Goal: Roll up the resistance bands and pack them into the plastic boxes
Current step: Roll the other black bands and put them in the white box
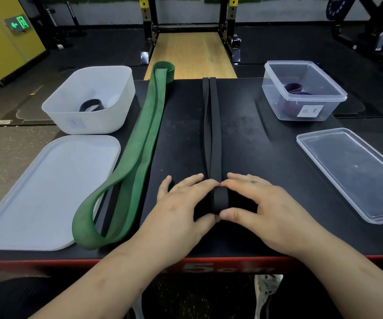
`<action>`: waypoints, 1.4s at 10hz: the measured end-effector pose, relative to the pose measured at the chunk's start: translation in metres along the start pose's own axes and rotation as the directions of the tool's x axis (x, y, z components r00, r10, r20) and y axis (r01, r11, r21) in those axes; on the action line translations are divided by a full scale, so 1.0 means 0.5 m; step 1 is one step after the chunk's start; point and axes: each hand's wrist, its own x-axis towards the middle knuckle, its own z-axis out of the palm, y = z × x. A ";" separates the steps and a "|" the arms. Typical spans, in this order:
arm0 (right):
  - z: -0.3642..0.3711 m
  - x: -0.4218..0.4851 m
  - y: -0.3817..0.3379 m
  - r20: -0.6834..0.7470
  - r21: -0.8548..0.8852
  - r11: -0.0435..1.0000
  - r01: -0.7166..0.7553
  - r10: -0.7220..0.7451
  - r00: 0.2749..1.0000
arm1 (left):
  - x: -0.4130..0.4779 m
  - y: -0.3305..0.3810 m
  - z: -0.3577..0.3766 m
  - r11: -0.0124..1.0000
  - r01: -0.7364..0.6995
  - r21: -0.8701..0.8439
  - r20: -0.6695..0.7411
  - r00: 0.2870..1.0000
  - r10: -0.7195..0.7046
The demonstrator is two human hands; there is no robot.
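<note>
Near the front edge of the table [266, 139], the left hand [181, 203] and right hand [264, 203] pinched the black band [220, 200], which likely needed a tight, straight roll.

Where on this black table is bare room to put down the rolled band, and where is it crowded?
Widest free patch: the table between the black band and the clear box and clear lid. A narrower strip: between green band and black band. Crowded: the left, with white box, white lid and green band.
</note>
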 end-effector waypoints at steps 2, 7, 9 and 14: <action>-0.006 -0.027 -0.001 0.036 -0.025 0.999 0.031 -0.030 0.999 | -0.025 0.001 -0.012 0.999 -0.034 -0.040 0.035 0.999 0.036; 0.003 -0.022 0.011 0.068 -0.057 0.987 0.148 -0.144 0.987 | -0.044 0.006 -0.012 1.000 0.009 -0.027 0.063 0.998 -0.007; 0.006 -0.019 0.008 0.054 -0.008 0.996 0.084 -0.083 0.995 | -0.041 0.010 -0.014 0.997 0.046 -0.059 0.058 0.997 -0.043; -0.003 -0.024 -0.011 0.105 0.071 0.997 0.016 -0.024 0.994 | -0.022 -0.001 -0.024 0.991 0.037 -0.126 0.110 0.994 -0.023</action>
